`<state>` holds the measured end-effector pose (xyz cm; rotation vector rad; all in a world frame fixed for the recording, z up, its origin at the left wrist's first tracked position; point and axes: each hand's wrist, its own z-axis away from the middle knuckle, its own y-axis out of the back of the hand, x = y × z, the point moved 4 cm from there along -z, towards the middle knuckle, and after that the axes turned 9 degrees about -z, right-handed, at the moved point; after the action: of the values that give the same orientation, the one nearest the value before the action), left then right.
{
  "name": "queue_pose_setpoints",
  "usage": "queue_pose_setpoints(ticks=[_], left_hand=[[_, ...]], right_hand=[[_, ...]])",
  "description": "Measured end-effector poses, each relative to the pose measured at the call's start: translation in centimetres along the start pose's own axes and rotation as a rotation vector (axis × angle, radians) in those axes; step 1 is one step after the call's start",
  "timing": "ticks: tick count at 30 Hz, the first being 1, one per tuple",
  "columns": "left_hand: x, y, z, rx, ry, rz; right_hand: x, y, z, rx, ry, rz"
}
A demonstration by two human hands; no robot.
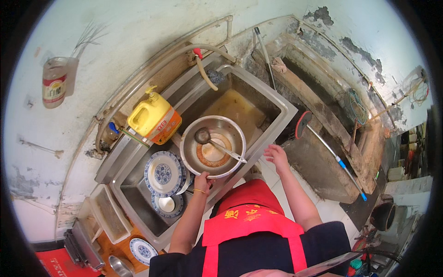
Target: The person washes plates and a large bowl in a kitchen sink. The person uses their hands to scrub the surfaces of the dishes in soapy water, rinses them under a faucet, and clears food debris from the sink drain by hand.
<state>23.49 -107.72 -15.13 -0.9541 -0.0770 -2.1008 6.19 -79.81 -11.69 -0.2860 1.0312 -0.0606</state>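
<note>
A steel basin point(213, 121) sits across the middle of a two-bowl steel sink point(289, 109). My left hand point(203, 183) grips its near rim. Inside the basin a metal ladle point(202, 135) leans with its handle over the right rim, above a pale and brown patch. My right hand point(277, 157) is held right of the basin, over the sink's front edge, fingers apart and holding nothing. Blue-and-white plates point(163, 173) are piled in the left bowl, a small white bowl point(166, 204) among them. Murky water point(238, 104) stands in the right bowl.
A yellow plastic jug point(154, 116) stands behind the basin, near a red-handled tap point(198, 53). A long-handled floor brush point(303, 124) leans to the right. At lower left are a plastic tub point(110, 214), a patterned plate point(143, 251) and a metal bowl point(121, 266).
</note>
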Motion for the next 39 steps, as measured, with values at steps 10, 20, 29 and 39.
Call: queue_pose_setpoints(ticks=[10,20,29,39], left_hand=[[-2.3,-0.9,-1.3,0.319,-0.052,0.279],[-1.3,-7.1,-1.0,0.504,-0.049,0.427],[0.2,-10.1,-8.1,0.439,-0.048,0.406],[4.4,-15.3,-12.5,0.261,0.093,0.143]], right_hand=[[-15.2,-12.5,-21.6,-0.426,0.220,0.102],[-23.1,-31.1,-27.3,-0.609,0.998,0.739],[-25.1,-33.0,-24.7,-0.651,1.009,0.726],[-25.8,-33.1,-25.0,-0.738,1.425,1.139]])
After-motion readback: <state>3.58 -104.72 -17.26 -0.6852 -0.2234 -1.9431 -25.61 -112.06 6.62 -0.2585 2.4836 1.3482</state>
